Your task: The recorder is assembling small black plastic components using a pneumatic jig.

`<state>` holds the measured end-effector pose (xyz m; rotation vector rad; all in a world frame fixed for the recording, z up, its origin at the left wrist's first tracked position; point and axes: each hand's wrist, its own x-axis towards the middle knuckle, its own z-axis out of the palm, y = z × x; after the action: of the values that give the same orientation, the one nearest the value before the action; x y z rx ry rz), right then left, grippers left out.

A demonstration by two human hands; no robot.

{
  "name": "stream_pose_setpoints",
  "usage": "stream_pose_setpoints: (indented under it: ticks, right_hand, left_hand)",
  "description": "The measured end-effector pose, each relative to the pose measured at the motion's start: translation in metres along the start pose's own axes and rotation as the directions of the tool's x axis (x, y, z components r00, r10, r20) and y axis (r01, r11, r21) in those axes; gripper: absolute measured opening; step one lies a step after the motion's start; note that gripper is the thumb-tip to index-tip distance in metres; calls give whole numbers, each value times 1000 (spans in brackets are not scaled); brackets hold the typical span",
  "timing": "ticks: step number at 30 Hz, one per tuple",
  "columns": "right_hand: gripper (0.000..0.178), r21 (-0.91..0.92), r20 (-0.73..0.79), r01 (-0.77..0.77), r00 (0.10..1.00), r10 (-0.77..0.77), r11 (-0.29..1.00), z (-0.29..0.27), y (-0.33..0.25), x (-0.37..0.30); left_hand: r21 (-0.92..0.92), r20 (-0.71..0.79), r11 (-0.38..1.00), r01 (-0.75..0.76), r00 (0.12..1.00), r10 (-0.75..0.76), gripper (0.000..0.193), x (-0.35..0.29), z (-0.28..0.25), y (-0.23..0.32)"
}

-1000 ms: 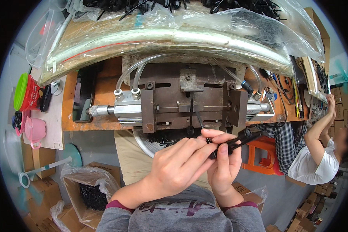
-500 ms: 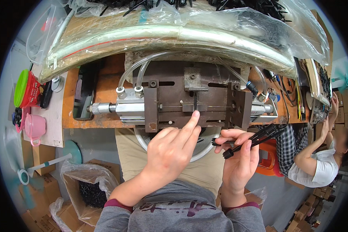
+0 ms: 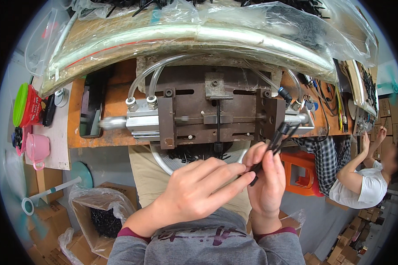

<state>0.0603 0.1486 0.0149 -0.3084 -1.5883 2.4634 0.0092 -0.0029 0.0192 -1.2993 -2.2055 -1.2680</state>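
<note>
My right hand [image 3: 268, 190] is closed round a small bundle of thin black plastic sticks [image 3: 279, 137], which point up and to the right. Reaching across to it, my left hand [image 3: 194, 190] pinches the lower end of one stick between its fingertips; its thumb is hidden. Another black stick [image 3: 218, 128] lies lengthwise in the middle of a brown metal fixture [image 3: 188, 97], under a small clamp block [image 3: 215, 84]. Its thicker end hangs past the fixture's near edge. Silver air cylinders [image 3: 142, 121] flank the fixture, and the left one's rod and end are blurred.
A white basket [image 3: 161, 161] with black sticks sits on my lap below the bench. Plastic-covered stock [image 3: 194, 35] lines the back. At left are a pink cup [image 3: 37, 146] and a fan [image 3: 82, 176]; at right, an orange stool [image 3: 292, 170] and another person [image 3: 360, 187].
My left hand has left the stick in the fixture and moved right to the bundle. The bundle has tilted more upright. The left cylinder's rod and end have become blurred.
</note>
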Motion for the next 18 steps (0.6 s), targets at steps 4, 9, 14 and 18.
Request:
stream_pose_setpoints:
  ticks: [4, 9, 14, 18]
  right_hand:
    - [23, 70, 13, -136, 991, 136, 988, 4, 1, 1]
    - [20, 32, 96, -102, 990, 99, 994, -1, 5, 1]
    - [19, 44, 52, -71, 996, 69, 997, -2, 3, 1]
    - [20, -59, -30, 151, 988, -152, 987, -9, 2, 4]
  left_hand:
    - [-94, 12, 995, 33, 999, -32, 35, -6, 5, -5]
    - [-94, -6, 991, 95, 995, -96, 33, -5, 5, 2]
    - [-196, -57, 976, 95, 993, -108, 37, -5, -2, 3]
    - [55, -102, 984, 170, 981, -164, 37, -10, -1, -2]
